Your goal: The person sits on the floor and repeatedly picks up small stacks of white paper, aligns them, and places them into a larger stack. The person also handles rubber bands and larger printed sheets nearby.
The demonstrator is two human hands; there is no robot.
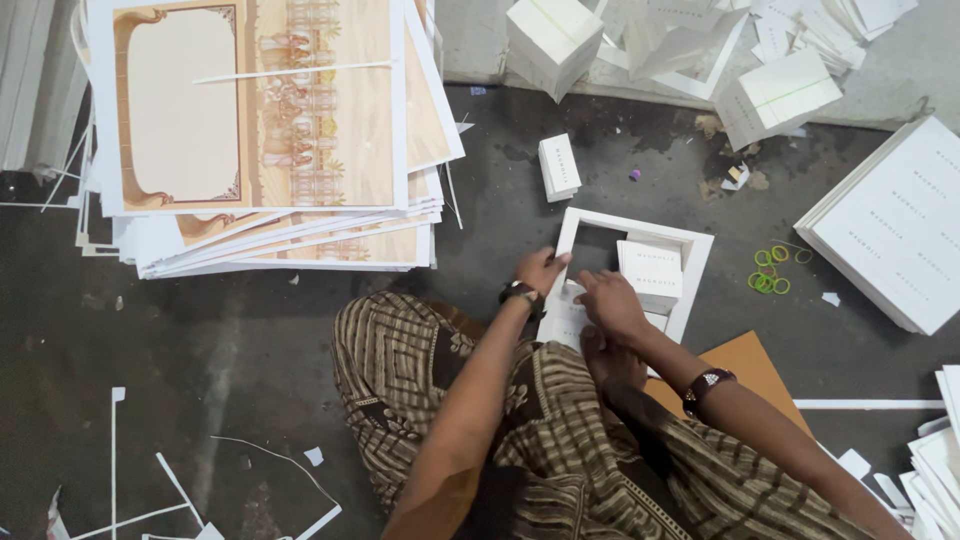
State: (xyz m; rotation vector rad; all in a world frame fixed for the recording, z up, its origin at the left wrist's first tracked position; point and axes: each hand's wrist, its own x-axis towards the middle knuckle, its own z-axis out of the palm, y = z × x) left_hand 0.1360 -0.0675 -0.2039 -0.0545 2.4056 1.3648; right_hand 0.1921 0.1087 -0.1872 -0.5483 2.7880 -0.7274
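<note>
Frame sheet: we see a white die-cut card sheet (pixel 700 245) lying flat on the dark floor (pixel 250 340) just ahead of our knees, with a rectangular window already open in its upper left part
Left hand: our left hand (pixel 541 268) rests on the sheet's left border, fingers curled over the edge of the window; we judge it a light pinch on the border strip, though the fingertips are partly hidden
Right hand: our right hand (pixel 610 303) presses down on the near part of the sheet, fingers bent and close together; we cannot tell whether it grips a card or only pushes on it
Small cards: white cards (pixel 650 268) sit inside the sheet's frame, beside the right hand
Handling: we judge the sheet light, thin and fairly stiff, easy to crease or tear along its narrow borders; the wider corners look the safer hold, two-handed
Edges: the cut borders are slim and look weak
Room to the left: a tall stack of printed sheets (pixel 260 130) stands close by
Room to the right: a white stack (pixel 900 220) and loose rubber bands (pixel 768 280) lie near; a brown board (pixel 750 365) sits under our right forearm
Room ahead: a small card bundle (pixel 559 166) stands apart, with open floor around it
</note>
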